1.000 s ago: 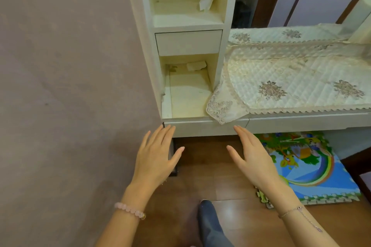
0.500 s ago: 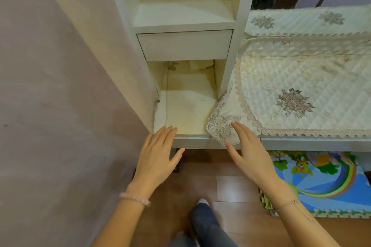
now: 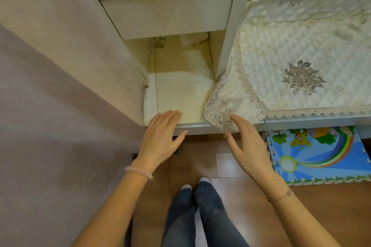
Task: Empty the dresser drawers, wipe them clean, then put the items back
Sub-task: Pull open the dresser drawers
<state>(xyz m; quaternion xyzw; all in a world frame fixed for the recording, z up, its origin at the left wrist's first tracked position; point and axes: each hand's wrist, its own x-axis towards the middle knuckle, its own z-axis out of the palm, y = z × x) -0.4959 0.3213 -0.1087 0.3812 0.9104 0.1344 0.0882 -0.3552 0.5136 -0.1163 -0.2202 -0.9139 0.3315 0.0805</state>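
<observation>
Both hands are held flat and loose, with straight fingers, and nothing is gripped. The left hand point(image 3: 160, 138) is held below the small drawer point(image 3: 166, 12), over the front edge point(image 3: 192, 126) of the pale lined space point(image 3: 180, 90) under that drawer. The right hand point(image 3: 247, 142) is held below and to the right of the small drawer. Its fingertips are right at the lace corner of the quilted cloth point(image 3: 291, 66), which hangs over the edge there.

The hands are probably spread like this so that the front can be taken at both ends and pulled evenly. Whether the lined space is a pulled-out drawer or an open shelf cannot be told for sure.

The small drawer is shut. Its long side runs left to right, and its front is turned to the person. The lined space under it runs the other way, long from front to back. A white crumpled thing, maybe a tissue point(image 3: 193, 39), is seen far back under the small drawer, so the emptying is judged not done yet.
</observation>
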